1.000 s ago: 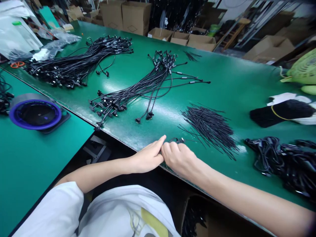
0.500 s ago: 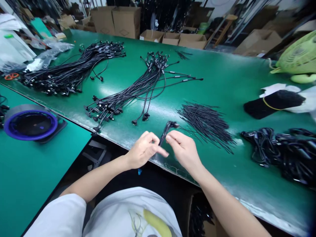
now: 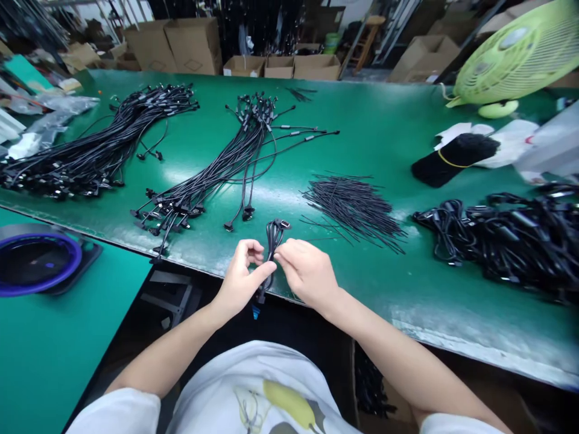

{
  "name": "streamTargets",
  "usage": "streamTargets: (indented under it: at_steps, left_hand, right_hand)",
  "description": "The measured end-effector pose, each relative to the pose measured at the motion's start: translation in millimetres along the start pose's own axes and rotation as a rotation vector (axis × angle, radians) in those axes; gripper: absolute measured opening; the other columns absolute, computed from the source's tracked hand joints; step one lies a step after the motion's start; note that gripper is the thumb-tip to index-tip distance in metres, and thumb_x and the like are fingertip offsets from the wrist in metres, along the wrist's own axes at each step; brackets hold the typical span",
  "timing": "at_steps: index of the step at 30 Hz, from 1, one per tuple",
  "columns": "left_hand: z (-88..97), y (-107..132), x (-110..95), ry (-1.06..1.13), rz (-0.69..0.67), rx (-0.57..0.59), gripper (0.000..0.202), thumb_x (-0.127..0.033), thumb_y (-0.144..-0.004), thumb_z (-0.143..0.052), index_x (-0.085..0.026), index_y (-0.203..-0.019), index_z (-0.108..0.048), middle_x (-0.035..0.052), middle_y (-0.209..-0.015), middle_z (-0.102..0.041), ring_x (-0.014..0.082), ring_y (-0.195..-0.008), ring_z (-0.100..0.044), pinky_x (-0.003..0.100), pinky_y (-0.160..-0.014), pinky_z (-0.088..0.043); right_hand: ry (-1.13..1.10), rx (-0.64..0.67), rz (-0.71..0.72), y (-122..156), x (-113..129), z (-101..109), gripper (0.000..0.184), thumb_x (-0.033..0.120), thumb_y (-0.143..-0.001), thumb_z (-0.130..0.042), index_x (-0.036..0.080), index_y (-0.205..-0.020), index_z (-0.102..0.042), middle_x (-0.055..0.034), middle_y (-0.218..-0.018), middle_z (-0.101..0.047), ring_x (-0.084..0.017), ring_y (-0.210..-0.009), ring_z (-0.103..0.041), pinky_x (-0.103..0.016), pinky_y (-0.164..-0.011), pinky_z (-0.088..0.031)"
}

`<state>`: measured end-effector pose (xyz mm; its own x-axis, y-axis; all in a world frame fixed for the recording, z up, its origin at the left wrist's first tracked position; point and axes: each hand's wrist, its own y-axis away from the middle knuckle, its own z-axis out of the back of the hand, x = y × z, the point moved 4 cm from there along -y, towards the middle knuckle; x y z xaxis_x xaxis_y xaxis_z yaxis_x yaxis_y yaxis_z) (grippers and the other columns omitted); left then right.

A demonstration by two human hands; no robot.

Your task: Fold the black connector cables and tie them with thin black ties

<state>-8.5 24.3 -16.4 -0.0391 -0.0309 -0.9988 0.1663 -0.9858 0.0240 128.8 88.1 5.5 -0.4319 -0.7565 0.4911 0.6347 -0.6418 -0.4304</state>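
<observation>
A folded black cable (image 3: pixel 273 236) stands upright between my hands, above the near edge of the green table. Its loops are gathered into a bundle, with a connector showing at the top. My left hand (image 3: pixel 242 274) grips the bundle from the left, thumb across its front and fingers curled. On the other side, my right hand (image 3: pixel 307 271) is closed in a pinch right against the bundle; whatever its fingertips hold is hidden. Nearest to the right hand lies a pile of thin black ties (image 3: pixel 355 208). Loose cables with connectors (image 3: pixel 217 163) lie beyond my left hand.
A larger heap of cables (image 3: pixel 99 141) lies at the left. To the right are bundled cables (image 3: pixel 502 235), a banded black bunch of ties (image 3: pixel 452 160) and a green fan (image 3: pixel 511 57). Cardboard boxes (image 3: pixel 192 48) line the far edge. A purple-rimmed round object (image 3: pixel 38 265) sits lower left.
The view has turned rightward, so the table's things appear further left. My right hand has closed in against the bundle, and my left thumb now lies across it. The bundle stands more upright.
</observation>
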Motion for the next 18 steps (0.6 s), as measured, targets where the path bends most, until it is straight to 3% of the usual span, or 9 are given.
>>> streamTargets:
  at_steps: [2,5,7,10,13,14,16,18]
  left_hand:
    - [-11.5,-1.9,12.2,0.139,0.063,0.056,0.043,-0.05,-0.088,-0.059,-0.021,-0.118,-0.062,0.0077,-0.114,-0.063,0.0216,-0.109,-0.057,0.034,-0.099,-0.043]
    - [-26.0,-8.0,18.0,0.257,0.057,0.106,0.039,-0.047,-0.093,-0.052,-0.02,-0.116,-0.066,0.0085,-0.126,-0.064,0.0239,-0.125,-0.052,0.035,-0.109,-0.035]
    - [-30.6,-13.0,16.8,0.333,0.051,0.058,0.036,-0.045,-0.091,-0.057,-0.019,-0.112,-0.069,0.0083,-0.125,-0.065,0.0236,-0.123,-0.054,0.035,-0.109,-0.036]
    - [-36.8,-19.3,17.1,0.472,0.16,0.027,0.033,-0.045,-0.082,-0.069,-0.018,-0.101,-0.071,0.0077,-0.105,-0.073,0.021,-0.103,-0.065,0.032,-0.097,-0.046]
    - [-39.2,-27.0,22.1,0.5,0.258,-0.061,0.031,-0.038,-0.069,-0.083,-0.019,-0.089,-0.069,0.0008,-0.078,-0.073,0.0132,-0.079,-0.068,0.022,-0.079,-0.05]
    - [-41.2,-30.1,24.2,0.489,0.267,-0.08,0.031,-0.037,-0.067,-0.084,-0.019,-0.086,-0.068,-0.0011,-0.073,-0.071,0.0112,-0.075,-0.067,0.019,-0.075,-0.05]
    - [-50.4,-35.1,28.1,0.469,0.275,-0.059,0.031,-0.038,-0.067,-0.084,-0.02,-0.087,-0.069,-0.0018,-0.075,-0.071,0.0111,-0.078,-0.067,0.017,-0.074,-0.05]
    - [-65.1,-36.1,30.7,0.448,0.289,0.043,0.035,-0.045,-0.073,-0.078,-0.021,-0.097,-0.07,0.0021,-0.094,-0.073,0.0164,-0.095,-0.068,0.023,-0.084,-0.053]
  right_hand:
    - [-0.079,0.002,-0.011,1.3,3.0,-1.5,0.029,0.024,-0.096,-0.039,0.019,-0.072,-0.053,-0.0024,-0.069,-0.055,-0.015,-0.068,-0.047,-0.027,-0.066,-0.034]
    - [-0.375,0.055,-0.186,4.5,-4.3,-8.7,0.031,0.028,-0.096,-0.042,0.019,-0.068,-0.051,-0.0012,-0.069,-0.056,-0.013,-0.066,-0.05,-0.025,-0.065,-0.037]
    - [-0.517,0.139,-0.347,8.7,-14.9,-12.4,0.038,0.033,-0.096,-0.043,0.018,-0.062,-0.05,0.0009,-0.062,-0.053,-0.011,-0.06,-0.049,-0.024,-0.061,-0.036]
    - [-0.48,0.194,-0.462,18.8,-27.4,-2.1,0.041,0.036,-0.095,-0.047,0.017,-0.059,-0.053,0.0019,-0.06,-0.053,-0.011,-0.06,-0.05,-0.024,-0.063,-0.037]
    - [-0.367,0.058,-0.469,31.1,-28.5,20.5,0.022,0.038,-0.091,-0.056,0.018,-0.088,-0.065,-0.0016,-0.086,-0.061,-0.013,-0.076,-0.056,-0.026,-0.074,-0.043]
    - [-0.353,0.021,-0.453,34.5,-26.2,25.0,0.026,0.04,-0.089,-0.059,0.019,-0.103,-0.064,-0.0039,-0.099,-0.062,-0.014,-0.085,-0.058,-0.027,-0.079,-0.045]
    - [-0.359,0.008,-0.409,39.1,-22.0,25.8,0.052,0.044,-0.086,-0.064,0.019,-0.129,-0.051,-0.0093,-0.124,-0.056,-0.018,-0.106,-0.057,-0.03,-0.093,-0.046]
    - [-0.377,0.023,-0.407,43.0,-24.6,20.9,0.068,0.042,-0.087,-0.063,0.018,-0.144,-0.034,-0.0125,-0.137,-0.049,-0.02,-0.121,-0.051,-0.033,-0.103,-0.042]
